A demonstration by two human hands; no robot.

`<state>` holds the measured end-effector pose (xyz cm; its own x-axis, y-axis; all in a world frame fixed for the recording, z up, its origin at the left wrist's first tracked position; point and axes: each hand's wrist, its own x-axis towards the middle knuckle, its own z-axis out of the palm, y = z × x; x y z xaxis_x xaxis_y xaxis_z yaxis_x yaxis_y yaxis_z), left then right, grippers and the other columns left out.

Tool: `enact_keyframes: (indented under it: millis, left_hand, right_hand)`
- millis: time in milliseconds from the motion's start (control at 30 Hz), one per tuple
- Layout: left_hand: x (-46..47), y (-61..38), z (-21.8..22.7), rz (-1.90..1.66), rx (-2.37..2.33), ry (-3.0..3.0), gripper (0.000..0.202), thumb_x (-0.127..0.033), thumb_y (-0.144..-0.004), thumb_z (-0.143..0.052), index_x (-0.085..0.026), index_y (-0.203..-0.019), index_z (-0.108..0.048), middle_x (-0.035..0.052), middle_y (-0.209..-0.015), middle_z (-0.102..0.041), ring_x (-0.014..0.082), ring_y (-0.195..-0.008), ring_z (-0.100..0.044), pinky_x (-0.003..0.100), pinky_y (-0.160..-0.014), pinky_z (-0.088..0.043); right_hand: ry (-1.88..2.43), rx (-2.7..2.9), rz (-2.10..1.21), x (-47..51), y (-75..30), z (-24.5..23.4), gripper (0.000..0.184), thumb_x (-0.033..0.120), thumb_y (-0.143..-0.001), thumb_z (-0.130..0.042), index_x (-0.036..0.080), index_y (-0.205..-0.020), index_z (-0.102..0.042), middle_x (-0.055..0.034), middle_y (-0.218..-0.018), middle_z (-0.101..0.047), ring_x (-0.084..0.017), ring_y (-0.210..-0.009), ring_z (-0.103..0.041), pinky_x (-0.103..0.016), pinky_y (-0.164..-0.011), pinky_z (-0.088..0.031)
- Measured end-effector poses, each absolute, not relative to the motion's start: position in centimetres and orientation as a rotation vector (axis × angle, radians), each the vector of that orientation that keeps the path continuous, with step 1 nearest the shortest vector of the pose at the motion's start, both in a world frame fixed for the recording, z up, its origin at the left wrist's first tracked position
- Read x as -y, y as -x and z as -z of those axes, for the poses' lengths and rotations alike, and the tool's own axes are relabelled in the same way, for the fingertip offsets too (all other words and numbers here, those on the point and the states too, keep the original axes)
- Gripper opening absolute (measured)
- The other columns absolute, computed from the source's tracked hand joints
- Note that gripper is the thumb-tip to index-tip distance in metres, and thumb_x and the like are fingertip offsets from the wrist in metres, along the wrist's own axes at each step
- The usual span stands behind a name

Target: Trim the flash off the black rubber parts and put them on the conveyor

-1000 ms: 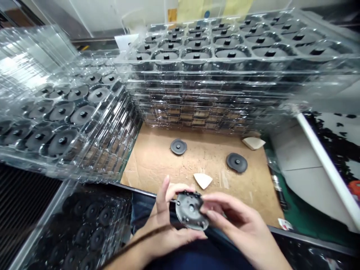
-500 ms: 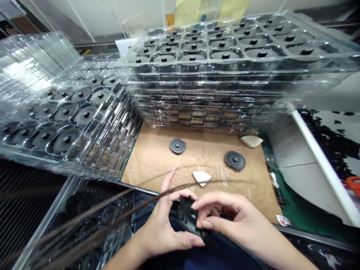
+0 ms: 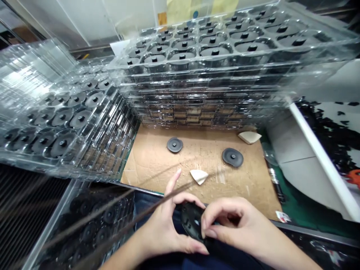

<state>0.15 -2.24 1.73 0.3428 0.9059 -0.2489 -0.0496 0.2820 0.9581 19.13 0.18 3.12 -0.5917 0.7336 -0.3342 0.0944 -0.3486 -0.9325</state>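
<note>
Both my hands hold a black round disc [image 3: 191,220] low in the view, turned nearly edge-on, with my fingers hiding much of it. My left hand [image 3: 168,228] grips its left side, and my right hand [image 3: 230,225] pinches its right side. Above them, two similar black discs [image 3: 174,144] [image 3: 232,157] lie flat on a cardboard sheet [image 3: 152,168]. A small cream wedge-shaped piece [image 3: 199,176] lies just above my hands, and another [image 3: 249,137] sits at the cardboard's far right corner.
Stacked clear plastic trays [image 3: 202,86] holding black discs stand behind the cardboard, with a second stack [image 3: 84,131] at the left. A dark tray of discs [image 3: 95,225] sits lower left. A white bar [image 3: 323,161] runs along the right. Dark strands cross the view.
The held disc has turned from showing its face to nearly edge-on, and my fingers now cover more of it. My hands have closed in around it. The view has shifted slightly.
</note>
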Motion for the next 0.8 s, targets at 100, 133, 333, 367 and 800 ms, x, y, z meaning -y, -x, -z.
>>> enact_keyframes:
  millis: [100,133,333,367,800]
  left_hand:
    - [2.1,-0.4,-1.6,-0.809,-1.048,-1.144,0.113,-0.013,-0.049,-0.079,-0.023,-0.140,-0.011,0.0110,-0.109,-0.062,0.0273,-0.104,-0.054,0.042,-0.100,-0.029]
    - [2.0,-0.5,-1.7,-0.801,-1.052,-1.160,0.114,-0.014,-0.051,-0.078,-0.023,-0.140,-0.008,0.0109,-0.111,-0.061,0.0264,-0.106,-0.053,0.040,-0.100,-0.029]
    - [1.2,-1.0,-1.8,-0.502,-1.075,-1.278,0.058,-0.029,-0.050,-0.079,-0.023,-0.104,-0.061,0.0053,-0.099,-0.065,0.0231,-0.094,-0.057,0.031,-0.086,-0.040]
    - [1.3,-1.1,-1.5,-0.406,-1.070,-1.233,0.042,-0.033,-0.048,-0.079,-0.020,-0.086,-0.067,0.0032,-0.085,-0.067,0.0211,-0.082,-0.059,0.029,-0.078,-0.042]
    - [0.7,7.7,-8.4,-0.565,-1.500,-1.027,0.042,-0.054,-0.069,-0.056,-0.013,-0.070,-0.066,0.0043,-0.066,-0.068,0.0169,-0.065,-0.062,0.027,-0.065,-0.047]
  right_hand:
    - [1.146,1.320,-2.007,0.2,-19.4,-2.4,0.009,0.025,-0.069,-0.070,0.019,-0.075,-0.068,0.0005,-0.069,-0.068,-0.010,-0.061,-0.062,-0.019,-0.057,-0.047]
    - [1.152,1.272,-2.008,0.3,-19.4,-2.3,0.010,0.026,-0.069,-0.070,0.019,-0.076,-0.068,0.0001,-0.070,-0.069,-0.011,-0.062,-0.063,-0.019,-0.057,-0.048]
    - [1.180,1.343,-1.870,0.4,-20.5,-0.4,0.015,0.032,-0.073,-0.066,0.019,-0.081,-0.067,-0.0013,-0.069,-0.069,-0.014,-0.063,-0.065,-0.022,-0.059,-0.051]
    - [1.228,1.400,-1.782,0.2,-20.8,0.4,0.016,0.034,-0.075,-0.063,0.019,-0.082,-0.067,-0.0008,-0.065,-0.068,-0.014,-0.060,-0.064,-0.023,-0.058,-0.051]
    - [1.320,2.079,-0.986,-9.6,-18.7,9.6,0.029,0.043,-0.080,-0.045,0.030,-0.090,-0.068,0.0013,-0.083,-0.072,-0.019,-0.072,-0.068,-0.025,-0.062,-0.054]
